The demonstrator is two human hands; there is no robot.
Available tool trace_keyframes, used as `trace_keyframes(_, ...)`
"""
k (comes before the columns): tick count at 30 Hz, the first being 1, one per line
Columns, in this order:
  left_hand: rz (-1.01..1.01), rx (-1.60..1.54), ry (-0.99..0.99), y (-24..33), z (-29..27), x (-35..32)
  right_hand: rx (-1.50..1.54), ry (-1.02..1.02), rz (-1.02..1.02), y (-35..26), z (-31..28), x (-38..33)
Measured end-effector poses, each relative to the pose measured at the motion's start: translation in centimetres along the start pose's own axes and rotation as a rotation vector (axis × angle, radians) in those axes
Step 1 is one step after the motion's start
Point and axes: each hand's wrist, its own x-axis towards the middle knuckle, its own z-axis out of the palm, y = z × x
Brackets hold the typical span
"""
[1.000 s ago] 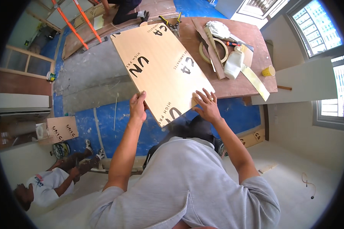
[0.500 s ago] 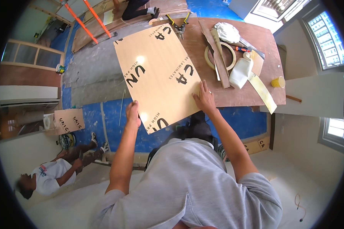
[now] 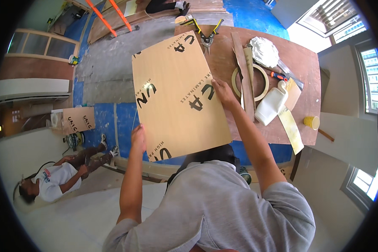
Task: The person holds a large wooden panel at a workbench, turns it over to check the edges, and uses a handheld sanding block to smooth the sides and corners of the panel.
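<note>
A rectangular wood-coloured laminate sheet with black printed marks is held up in front of me, tilted slightly. My left hand grips its left edge near the lower corner, thumb on the face. Partway up the right edge, my right hand is closed on it, other fingers hidden behind. Just beyond the sheet, on the brown wooden table, lie yellow-and-black handled snips. Right of my right hand are thin wooden strips, a tape roll and a white plastic bottle.
A white cloth bundle, an orange-handled tool, a pale yellow strip and a yellow cup share the table. An orange ladder stands far left. One person is at left; another's legs show at the top.
My right hand has moved up along the sheet's right edge. The sheet has turned slightly and sits a little lower and nearer. The table appears further right and lower in view.
</note>
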Motion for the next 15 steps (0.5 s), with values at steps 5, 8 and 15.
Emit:
trace_keyframes(5,-0.014,-0.032,-0.052,-0.3,-0.5,-0.5,-0.197,-0.056,0.121,-1.7,-0.4,6.9)
trace_keyframes(8,-0.037,-0.066,-0.077,-0.5,-1.0,-0.1,-0.214,-0.058,0.242,-2.1,-0.3,10.3)
trace_keyframes(15,-0.062,-0.036,-0.084,1.1,-1.1,-0.2,0.627,-0.127,0.33,1.8,0.0,9.8)
